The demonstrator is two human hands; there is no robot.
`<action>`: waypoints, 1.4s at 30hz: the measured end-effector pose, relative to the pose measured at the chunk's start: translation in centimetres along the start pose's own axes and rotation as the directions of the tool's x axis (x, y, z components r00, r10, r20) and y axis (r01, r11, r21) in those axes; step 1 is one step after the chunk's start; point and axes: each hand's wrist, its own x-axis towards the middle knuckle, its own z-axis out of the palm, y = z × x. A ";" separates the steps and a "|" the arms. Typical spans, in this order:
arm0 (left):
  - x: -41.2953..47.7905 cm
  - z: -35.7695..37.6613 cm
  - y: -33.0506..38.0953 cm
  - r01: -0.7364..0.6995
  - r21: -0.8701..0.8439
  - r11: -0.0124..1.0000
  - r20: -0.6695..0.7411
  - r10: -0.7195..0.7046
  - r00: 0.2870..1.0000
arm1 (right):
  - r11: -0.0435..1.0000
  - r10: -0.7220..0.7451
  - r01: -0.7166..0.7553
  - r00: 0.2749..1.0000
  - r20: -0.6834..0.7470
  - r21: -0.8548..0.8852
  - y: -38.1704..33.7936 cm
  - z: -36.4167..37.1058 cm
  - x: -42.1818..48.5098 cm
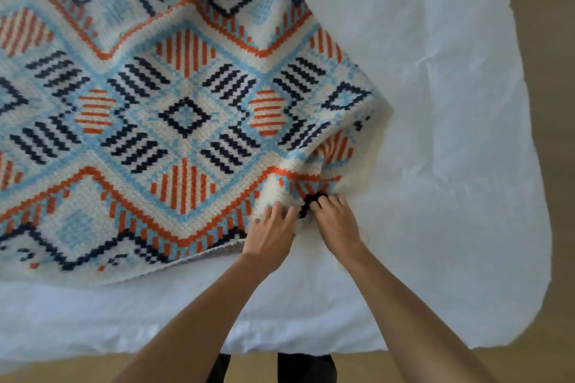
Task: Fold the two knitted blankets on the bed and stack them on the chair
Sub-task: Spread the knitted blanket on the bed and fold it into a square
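Knitted blanket lies spread on the bed, pattern side up: cream w/ orange, navy & lt-blue diamonds. It runs out of frame on its left side. Its far edge is wavy w/ two raised humps. Its right edge curves & sags inward toward the near-right corner, which is bunched into tight folds.

Right hand is at that bunched corner, fingers curled into the folds & gripping the fabric. Left hand is just left of it, touching the blanket's near border. Its fingers are bent & slightly spread, tips on the cream knit. The frame is soft w/ blur here, so can't tell if it pinches or only presses. A small dark bit of pattern shows betw. the two hands.

The blanket's near edge runs leftward from the left hand, slanting toward the viewer. A thin strip of the underside shows just left of that hand.

Open room: right of the blanket, a wide stretch of bare white sheet reaches the bed's right edge. Nearer than the blanket, another band of sheet runs up to the bed's near edge. Beyond both edges is wood-tone floor. The person's legs, in dark cloth, show at the bed's near edge, nearer than the bunched corner.
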 end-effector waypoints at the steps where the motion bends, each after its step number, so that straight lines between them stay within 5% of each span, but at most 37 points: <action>1: 0.5 -0.3 0.4 0.023 -0.035 0.999 -0.024 -0.024 0.999 | 1.000 -0.025 0.025 1.000 -0.012 0.001 0.9 0.0 -0.3; 3: 1.1 -1.4 0.8 0.085 -0.169 0.982 -0.093 -0.102 0.990 | 0.998 -0.060 0.061 0.998 0.008 -0.027 3.4 0.1 -1.7; 6: 0.9 -1.8 1.1 0.097 -0.247 0.964 -0.162 -0.140 0.977 | 0.997 0.027 -0.009 0.973 0.228 -0.077 8.8 0.1 -5.9; 9: -0.8 0.6 2.4 0.093 -0.086 0.992 0.025 -0.091 0.996 | 0.977 0.187 -0.122 0.888 0.421 -0.177 12.8 0.8 -9.7; 11: -1.5 2.7 4.1 0.146 -0.008 0.989 0.158 -0.143 0.977 | 0.984 0.159 -0.115 0.912 0.377 -0.137 12.9 0.8 -10.6; 15: -1.4 4.3 6.7 0.171 0.080 0.982 0.160 -0.182 0.970 | 0.999 0.014 0.000 0.957 0.288 -0.047 10.7 1.6 -11.0; 26: 0.7 3.6 8.4 -0.012 0.121 0.993 0.247 -0.019 0.969 | 0.997 0.046 -0.039 0.994 0.100 -0.064 13.1 2.9 -13.9; 30: 0.9 3.2 9.6 -0.003 0.061 0.998 0.179 -0.008 0.984 | 0.995 0.096 -0.094 0.994 0.052 -0.038 14.8 2.7 -14.5; 37: -1.1 5.7 9.9 0.053 0.077 0.996 0.284 -0.073 0.956 | 0.997 0.073 -0.078 0.987 0.140 0.027 13.9 3.9 -15.7; 42: -1.1 4.7 9.1 0.083 -0.072 0.994 0.481 -0.039 0.876 | 0.990 0.104 -0.135 0.901 0.421 0.046 13.5 4.0 -15.0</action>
